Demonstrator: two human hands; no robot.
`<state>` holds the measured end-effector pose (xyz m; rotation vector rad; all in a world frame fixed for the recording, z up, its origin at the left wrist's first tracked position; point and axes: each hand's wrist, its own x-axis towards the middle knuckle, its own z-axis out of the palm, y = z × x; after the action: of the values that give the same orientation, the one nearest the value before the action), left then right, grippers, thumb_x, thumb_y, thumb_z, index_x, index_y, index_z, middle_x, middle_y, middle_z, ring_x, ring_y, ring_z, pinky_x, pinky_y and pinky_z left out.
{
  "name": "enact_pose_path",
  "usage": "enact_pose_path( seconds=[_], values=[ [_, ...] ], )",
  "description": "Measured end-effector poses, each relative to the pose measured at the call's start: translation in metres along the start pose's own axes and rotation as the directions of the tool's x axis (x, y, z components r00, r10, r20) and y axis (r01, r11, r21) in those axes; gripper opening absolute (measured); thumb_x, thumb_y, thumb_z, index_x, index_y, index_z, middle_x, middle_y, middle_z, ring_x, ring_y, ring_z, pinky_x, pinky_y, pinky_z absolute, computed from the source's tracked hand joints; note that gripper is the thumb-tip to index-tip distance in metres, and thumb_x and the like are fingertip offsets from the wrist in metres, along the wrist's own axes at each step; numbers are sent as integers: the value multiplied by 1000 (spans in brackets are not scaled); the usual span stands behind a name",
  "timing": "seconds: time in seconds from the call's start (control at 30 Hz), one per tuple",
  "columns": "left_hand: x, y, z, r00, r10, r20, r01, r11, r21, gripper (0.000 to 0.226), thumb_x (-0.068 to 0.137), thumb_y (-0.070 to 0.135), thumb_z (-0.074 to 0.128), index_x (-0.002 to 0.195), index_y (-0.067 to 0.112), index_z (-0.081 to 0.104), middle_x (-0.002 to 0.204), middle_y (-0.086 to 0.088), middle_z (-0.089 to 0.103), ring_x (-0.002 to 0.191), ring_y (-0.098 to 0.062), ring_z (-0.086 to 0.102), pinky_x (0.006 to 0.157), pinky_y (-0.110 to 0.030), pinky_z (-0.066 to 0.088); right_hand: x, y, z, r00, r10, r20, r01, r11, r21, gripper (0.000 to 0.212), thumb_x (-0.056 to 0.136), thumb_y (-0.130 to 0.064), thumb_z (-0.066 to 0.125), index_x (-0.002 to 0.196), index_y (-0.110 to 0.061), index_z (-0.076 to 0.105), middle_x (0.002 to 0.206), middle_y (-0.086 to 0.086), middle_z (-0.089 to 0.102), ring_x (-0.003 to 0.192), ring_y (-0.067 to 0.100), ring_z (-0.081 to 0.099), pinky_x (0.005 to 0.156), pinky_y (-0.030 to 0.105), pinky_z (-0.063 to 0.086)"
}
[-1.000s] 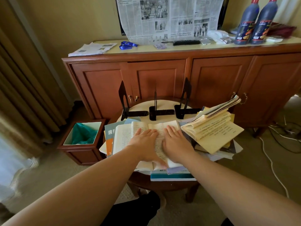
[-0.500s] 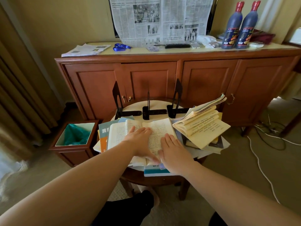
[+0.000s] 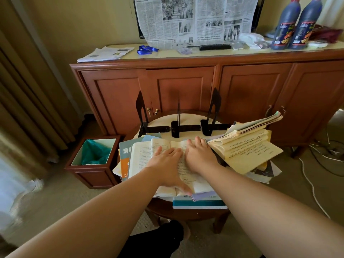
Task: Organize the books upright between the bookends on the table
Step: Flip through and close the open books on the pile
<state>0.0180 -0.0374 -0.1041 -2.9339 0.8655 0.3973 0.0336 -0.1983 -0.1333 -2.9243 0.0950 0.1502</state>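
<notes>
An open white-paged book (image 3: 143,157) lies flat on a heap of books on the small round table (image 3: 186,211). My left hand (image 3: 167,164) rests palm down on its middle, thumb at the near edge. My right hand (image 3: 200,155) lies flat on its right page, fingers apart and pointing away. A second open yellowish book (image 3: 249,149) sprawls on the heap at the right. Three black metal bookends (image 3: 178,125) stand in a row at the table's far side, nothing between them. A teal-covered book (image 3: 128,148) pokes out at the left.
A wooden sideboard (image 3: 186,86) stands close behind the table, with a newspaper (image 3: 195,19), a remote and two dark bottles (image 3: 296,23) on top. A wooden bin with a green liner (image 3: 95,155) sits left of the table. Cables (image 3: 312,183) run over the carpet at right.
My right hand has slid forward up the right page, away from me. My left hand has stayed on the book's middle. The camera has shifted a little.
</notes>
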Motion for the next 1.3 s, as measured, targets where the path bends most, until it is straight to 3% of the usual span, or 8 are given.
enact_pose_path(
  seconds=[0.57,0.67,0.8,0.9,1.0,1.1,1.2,1.3],
  values=[
    [-14,4,-1,997,-22,-78,18,999,-51,140,56,98,66,167,33,10,176,7,6,162,-19,-1,121,-47,-19,-90,34,9,978,-206,15,206,978,-38,62,112,-44,21,165,-14,10,175,8,-2,160,23,-10,130,43,1],
    [-28,3,-3,965,-140,-220,90,970,-226,141,53,93,74,165,36,9,173,6,1,159,-26,0,127,-50,0,-90,33,4,978,-206,30,205,978,32,62,112,-44,24,166,-15,11,175,7,-2,160,20,-9,129,43,0],
    [-42,1,-10,825,-539,-169,425,790,-443,126,62,85,78,157,19,27,149,-3,41,134,-21,43,100,-35,48,-96,30,3,984,-176,-15,177,974,140,63,111,-47,31,166,-21,16,175,2,3,160,18,-4,129,41,2],
    [-43,0,-14,813,-583,8,467,643,-606,82,83,71,74,142,20,50,127,0,65,102,-15,61,60,-23,46,-96,33,7,988,-150,-30,153,963,222,64,109,-53,33,165,-23,21,174,-2,9,160,17,1,130,41,6],
    [-42,3,-21,844,-533,65,398,539,-743,54,95,65,62,129,23,59,111,4,68,100,-16,67,80,-31,57,-96,35,7,988,-137,-66,151,936,318,67,104,-64,27,158,-25,34,165,-7,29,157,22,18,128,47,23],
    [-40,9,-27,878,-462,120,334,413,-847,58,94,69,53,133,27,60,123,0,67,113,-24,65,104,-47,54,-96,36,6,989,-147,-24,147,935,323,76,101,-68,20,161,-23,27,168,-6,24,158,23,14,128,48,19],
    [-39,20,-33,910,-395,129,242,252,-937,47,105,52,51,142,24,55,125,-5,64,111,-25,67,97,-46,60,-97,36,4,993,-116,-5,109,921,375,87,95,-78,11,163,-26,22,169,-5,21,158,24,13,127,48,18],
    [-39,30,-34,921,-387,33,104,165,-981,35,109,40,51,140,26,44,126,-8,66,110,-25,68,100,-49,58,-105,31,-9,995,-94,-32,94,785,612,71,101,-72,25,162,-35,25,162,-10,30,154,21,24,123,43,26]
  ],
)
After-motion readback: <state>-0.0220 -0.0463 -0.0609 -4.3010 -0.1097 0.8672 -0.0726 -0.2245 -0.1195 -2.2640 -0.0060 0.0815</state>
